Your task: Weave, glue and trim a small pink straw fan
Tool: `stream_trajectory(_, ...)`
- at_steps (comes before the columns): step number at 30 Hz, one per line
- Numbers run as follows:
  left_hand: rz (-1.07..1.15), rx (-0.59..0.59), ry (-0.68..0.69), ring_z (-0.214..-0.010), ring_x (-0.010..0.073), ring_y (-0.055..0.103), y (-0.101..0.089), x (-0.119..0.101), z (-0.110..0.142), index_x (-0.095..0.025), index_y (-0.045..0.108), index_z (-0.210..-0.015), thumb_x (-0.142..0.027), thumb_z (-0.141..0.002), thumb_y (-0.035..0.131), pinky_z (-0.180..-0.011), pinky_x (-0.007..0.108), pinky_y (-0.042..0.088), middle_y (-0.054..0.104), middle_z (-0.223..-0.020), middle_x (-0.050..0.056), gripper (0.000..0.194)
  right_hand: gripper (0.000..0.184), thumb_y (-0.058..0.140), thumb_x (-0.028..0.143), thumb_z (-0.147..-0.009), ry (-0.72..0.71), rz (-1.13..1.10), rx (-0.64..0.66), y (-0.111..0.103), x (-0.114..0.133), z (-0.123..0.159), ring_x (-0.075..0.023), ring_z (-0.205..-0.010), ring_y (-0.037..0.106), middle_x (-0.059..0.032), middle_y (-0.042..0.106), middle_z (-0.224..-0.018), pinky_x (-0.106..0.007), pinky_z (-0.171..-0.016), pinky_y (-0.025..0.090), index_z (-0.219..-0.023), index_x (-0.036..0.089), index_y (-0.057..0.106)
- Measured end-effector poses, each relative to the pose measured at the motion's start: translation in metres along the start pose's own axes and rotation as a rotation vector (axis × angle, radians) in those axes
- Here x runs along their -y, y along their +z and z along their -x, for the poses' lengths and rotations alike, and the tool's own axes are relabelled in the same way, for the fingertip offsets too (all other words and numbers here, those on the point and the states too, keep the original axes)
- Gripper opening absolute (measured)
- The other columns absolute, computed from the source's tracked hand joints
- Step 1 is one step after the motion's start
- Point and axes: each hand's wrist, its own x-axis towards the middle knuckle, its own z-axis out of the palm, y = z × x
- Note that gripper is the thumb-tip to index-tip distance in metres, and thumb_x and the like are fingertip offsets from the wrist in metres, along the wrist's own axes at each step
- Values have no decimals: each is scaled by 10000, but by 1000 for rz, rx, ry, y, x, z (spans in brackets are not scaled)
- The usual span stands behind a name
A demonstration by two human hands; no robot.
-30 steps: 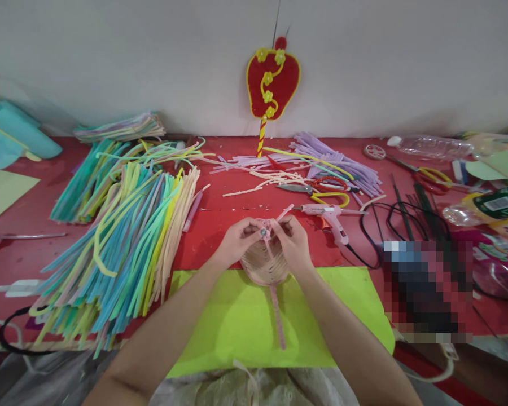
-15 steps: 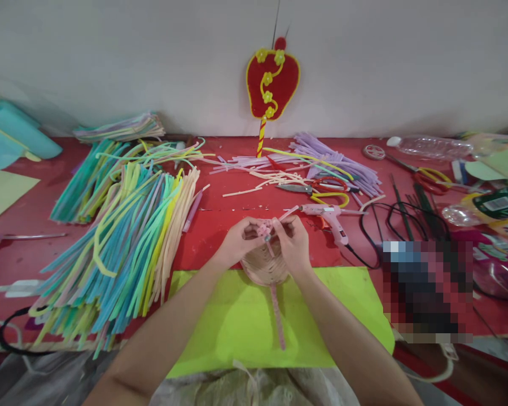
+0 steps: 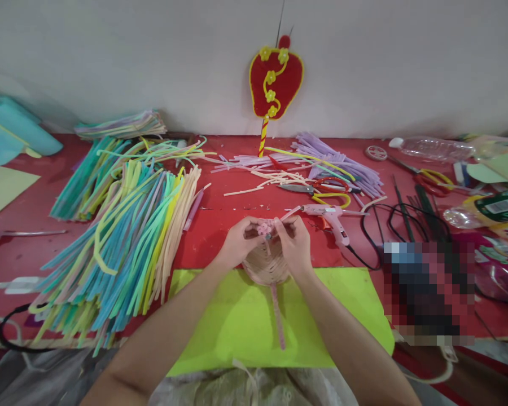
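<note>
My left hand is closed in a pinch on a small pink pipe-cleaner flower that has a shiny bead-like spot. My right hand pinches a pink pipe cleaner, whose free end sticks up to the right beside the flower. Under both hands lies a beige-pink round fan with a fuzzy pink handle pointing toward me. The hands hide its upper sides. Just right of my right hand rests a pink glue gun.
A lime-green sheet lies under the fan on the red table. Many coloured pipe cleaners are heaped on the left, purple ones at the back. Scissors and a black cable lie to the right. A red fan stands against the wall.
The flower has been turned in my fingers, so its petals show more and its shiny spot has shifted down and right. The pink pipe cleaner's free end has moved slightly right. Both hands keep their pinch.
</note>
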Motion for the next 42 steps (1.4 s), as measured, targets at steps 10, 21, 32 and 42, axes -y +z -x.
stream_trajectory(10,4,-55,21,-805,145,599,-1,-2,0,-157,530,-827,-227,-639,653,-746,269,469,625,-830,28,236,224,576,398,-764,71,-98,13,1,-1,0,-112,-560,549,33,565,-608,-252,-557,457,-704,200,493)
stream_trajectory(21,9,-86,47,-846,148,607,-1,0,-1,-152,585,-916,-189,-659,627,-796,279,471,648,-929,54,263,257,588,443,-744,105,-177,74,-2,-2,-1,-115,-560,522,25,556,-638,-252,-521,461,-722,198,515)
stream_trajectory(32,0,-39,11,-874,161,617,-2,-2,0,-151,613,-938,-201,-671,625,-816,298,475,670,-952,61,272,292,666,427,-669,169,-183,213,-4,3,-5,-118,-591,544,-8,617,-717,-221,-474,422,-815,184,597)
stream_trajectory(42,7,-39,26,-832,150,620,-1,-5,1,-154,538,-932,-207,-697,605,-754,276,487,649,-892,55,250,223,657,392,-686,124,-190,248,-4,-5,-7,-133,-653,578,-18,648,-727,-247,-565,449,-715,175,614)
